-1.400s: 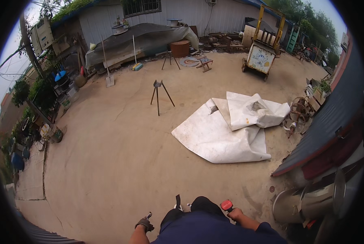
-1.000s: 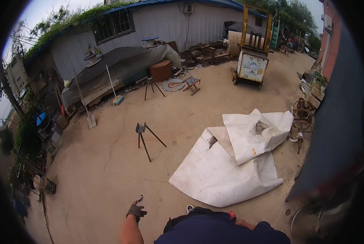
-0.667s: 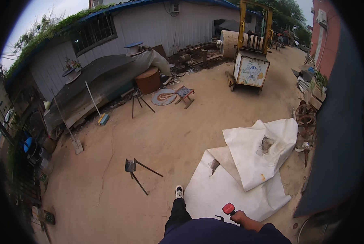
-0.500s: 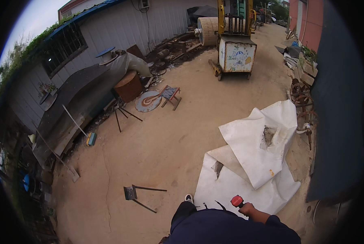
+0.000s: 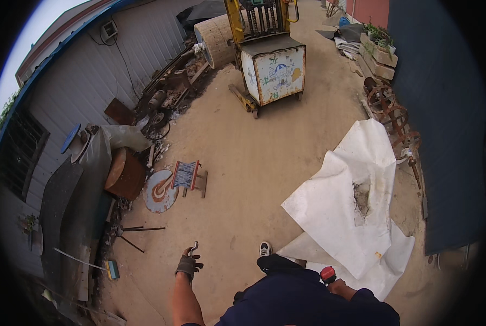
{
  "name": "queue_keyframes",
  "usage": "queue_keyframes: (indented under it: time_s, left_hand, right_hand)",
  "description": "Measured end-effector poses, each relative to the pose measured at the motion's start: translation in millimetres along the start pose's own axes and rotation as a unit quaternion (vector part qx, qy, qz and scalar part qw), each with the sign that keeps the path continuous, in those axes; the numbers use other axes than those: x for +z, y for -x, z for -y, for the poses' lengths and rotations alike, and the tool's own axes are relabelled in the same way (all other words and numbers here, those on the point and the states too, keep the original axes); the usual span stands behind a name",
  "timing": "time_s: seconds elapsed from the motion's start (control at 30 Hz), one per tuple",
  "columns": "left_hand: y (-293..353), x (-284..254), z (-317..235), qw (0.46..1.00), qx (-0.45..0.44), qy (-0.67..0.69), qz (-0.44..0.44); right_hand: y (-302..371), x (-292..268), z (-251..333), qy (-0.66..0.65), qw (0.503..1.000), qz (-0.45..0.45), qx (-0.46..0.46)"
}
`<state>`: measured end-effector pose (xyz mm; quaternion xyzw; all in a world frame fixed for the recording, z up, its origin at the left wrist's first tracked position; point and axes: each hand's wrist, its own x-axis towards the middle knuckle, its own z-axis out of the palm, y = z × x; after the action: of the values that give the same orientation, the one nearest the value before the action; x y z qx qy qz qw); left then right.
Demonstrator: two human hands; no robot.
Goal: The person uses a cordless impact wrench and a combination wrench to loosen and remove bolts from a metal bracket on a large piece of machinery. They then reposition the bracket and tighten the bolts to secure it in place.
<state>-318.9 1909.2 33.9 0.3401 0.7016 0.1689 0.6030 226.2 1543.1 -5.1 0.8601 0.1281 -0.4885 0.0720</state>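
My left hand [image 5: 188,266], in a dark fingerless glove, is held out over the bare ground. Its fingers are closed round a small metal wrench [image 5: 194,248], whose open jaw sticks up past them. Close against my body at the right, my right hand [image 5: 338,287] grips a red and black cordless power tool [image 5: 328,274]. Only the tool's red end shows clearly; the rest is hidden by the hand and my dark shirt. A crumpled white sheet [image 5: 338,204] with a torn hole lies on the ground beyond the right hand.
Ahead stands a yellow stacker [image 5: 275,68] with a painted white box body, beside a large wooden cable drum [image 5: 215,41]. A folding stool [image 5: 186,176] and a round stained disc [image 5: 160,191] are at the left. Rusty metal parts [image 5: 392,117] line the right wall.
I have moved forward; the stacker and stool now appear nearer and further left. My left hand has come into view with the wrench. The right hand still holds the power tool.
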Motion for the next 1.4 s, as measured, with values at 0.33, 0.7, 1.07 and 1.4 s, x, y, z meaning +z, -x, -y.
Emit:
queue_keyframes:
  time_s: [0.33, 0.7, 1.07, 1.4]
  left_hand:
    - [-230.3, 138.8, -68.2, 0.915, -0.163, -0.311, 0.199]
    - [-578.5, 433.0, -516.0, 0.838, -0.011, -0.427, 0.34]
    - [-543.7, 1004.1, -958.7, 0.81, 0.106, -0.201, 0.54]
    - [-597.6, 1360.6, -1178.9, 0.793, 0.113, -0.073, 0.594]
  right_hand:
    - [-99.8, -201.3, 280.5, -0.14, 0.99, 0.015, -0.008]
    - [-250.7, -410.1, 438.0, -0.171, 0.982, -0.013, 0.082]
    - [-451.6, -753.2, 520.0, -0.205, 0.968, -0.021, 0.144]
    - [-678.6, -1185.2, 611.5, -0.31, 0.94, -0.106, 0.094]
